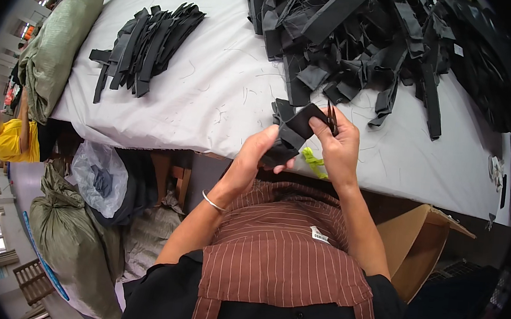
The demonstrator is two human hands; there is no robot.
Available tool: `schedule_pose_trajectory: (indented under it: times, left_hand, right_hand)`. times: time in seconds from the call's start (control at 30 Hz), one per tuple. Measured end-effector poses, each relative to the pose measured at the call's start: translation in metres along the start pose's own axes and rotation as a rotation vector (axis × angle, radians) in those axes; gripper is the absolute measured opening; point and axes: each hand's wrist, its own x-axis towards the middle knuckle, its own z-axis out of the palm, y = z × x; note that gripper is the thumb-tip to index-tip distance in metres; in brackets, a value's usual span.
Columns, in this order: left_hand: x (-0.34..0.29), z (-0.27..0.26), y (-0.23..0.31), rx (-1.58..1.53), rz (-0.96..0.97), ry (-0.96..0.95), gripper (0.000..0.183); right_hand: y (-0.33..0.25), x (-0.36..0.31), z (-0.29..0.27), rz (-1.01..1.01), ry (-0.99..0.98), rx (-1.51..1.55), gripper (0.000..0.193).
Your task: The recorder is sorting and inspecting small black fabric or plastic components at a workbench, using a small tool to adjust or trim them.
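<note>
Left hand (256, 152) and right hand (344, 149) gripping black cloth (301, 123); one snips (333, 121) in right; two piles beyond grip: left pile (153, 54), right pile (338, 17)

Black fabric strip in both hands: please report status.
Left hand closed on black fabric strip. Right hand pinching its upper end, black snips also held. Yellow-green ribbon beside right hand; no obstruction seen.

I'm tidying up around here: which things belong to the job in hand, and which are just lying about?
Apparently the job:
held black strips
snips in right hand
strip pile
strip stack

Apparently lying about:
cardboard box
plastic bag
lower sack
</note>
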Motion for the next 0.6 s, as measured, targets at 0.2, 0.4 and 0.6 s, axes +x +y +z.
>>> schedule_pose_trajectory:
  times: [0.2,0.4,0.6]
  left_hand:
    - [0.0,0.0,0.003,-0.006,-0.097,0.147,0.034]
    - [-0.008,0.012,0.009,0.086,-0.067,0.087,0.048]
    - [-0.006,0.001,0.008,-0.119,-0.086,0.142,0.044]
  right_hand:
    - [-0.013,-0.004,0.005,-0.003,-0.001,-0.048,0.006]
    - [-0.012,0.003,0.0,0.04,0.057,-0.039,0.009]
    - [-0.02,0.006,0.002,0.055,0.023,-0.01,0.011]
